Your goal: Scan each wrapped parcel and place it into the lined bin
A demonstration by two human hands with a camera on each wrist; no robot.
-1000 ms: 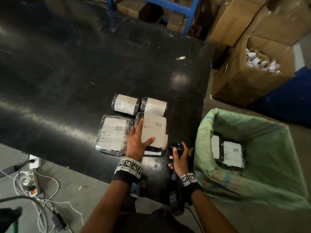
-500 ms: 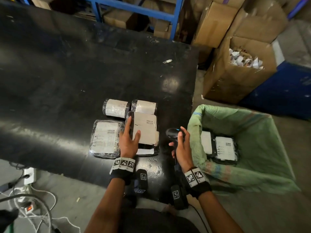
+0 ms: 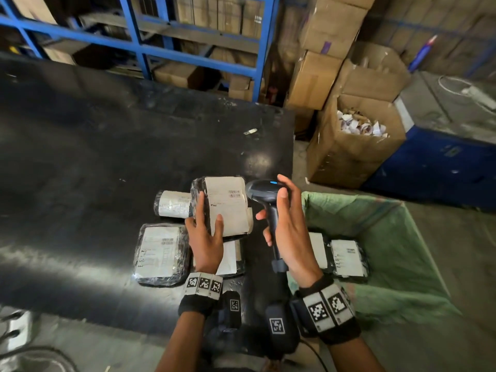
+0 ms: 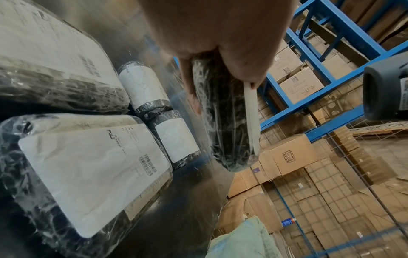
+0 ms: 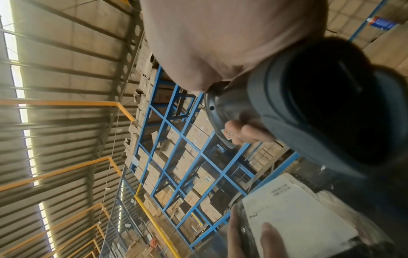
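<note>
While the left hand [image 3: 205, 238] grips a wrapped parcel [image 3: 224, 205] lifted above the black table [image 3: 80, 170], the head view shows the right hand [image 3: 288, 226] curled round a scanner [image 3: 264, 193] just right of that parcel's label; the lined bin [image 3: 397, 253] stands right of the table, two parcels inside. From the left wrist, fingers [image 4: 189, 83] clasp the parcel's edge. From the right wrist, fingertips [image 5: 243, 132] wrap the scanner's head.

Head cam looks down at bench [image 3: 107, 183] from above. Both wrist cams sit v. close, tilted up — all three share held parcel [image 3: 225, 205] & blue racking [image 3: 204, 52].
</note>
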